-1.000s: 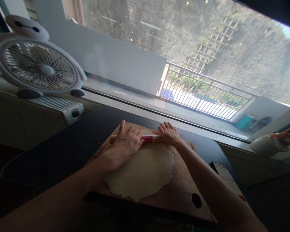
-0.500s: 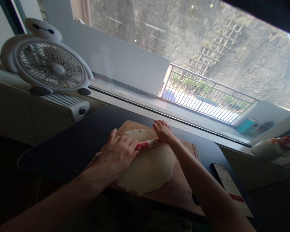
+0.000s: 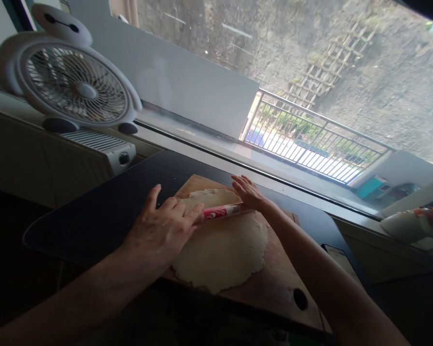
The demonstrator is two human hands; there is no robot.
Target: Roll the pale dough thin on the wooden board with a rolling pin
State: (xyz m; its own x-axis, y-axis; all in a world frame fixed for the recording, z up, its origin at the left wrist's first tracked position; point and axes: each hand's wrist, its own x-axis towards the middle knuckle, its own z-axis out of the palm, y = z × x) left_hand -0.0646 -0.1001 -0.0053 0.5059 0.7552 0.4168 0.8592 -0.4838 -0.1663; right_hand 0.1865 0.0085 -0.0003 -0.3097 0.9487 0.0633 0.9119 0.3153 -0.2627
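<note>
A thin, uneven sheet of dough (image 3: 220,252) lies spread on a wooden board (image 3: 274,283). Across its upper half rests a rolling pin (image 3: 220,212) with a red and white printed wrap. My left hand (image 3: 166,226) presses down on the pin's left end, fingers stretched forward and the thumb side raised. On the right end lies my right hand (image 3: 250,193), its palm on the pin and its fingers extended past it toward the window. Both palms hide the pin's ends.
The board sits on a dark table (image 3: 94,226) beside a window. A phone (image 3: 341,259) lies at the right, partly behind my forearm. At left a white fan (image 3: 82,91) stands on a radiator (image 3: 119,156). A pale pot (image 3: 406,225) is at far right.
The left hand's fingers have lifted and spread more, showing more of the pin's red print. Both hands stay on the pin. The view has shifted slightly, and my right forearm now covers more of the phone.
</note>
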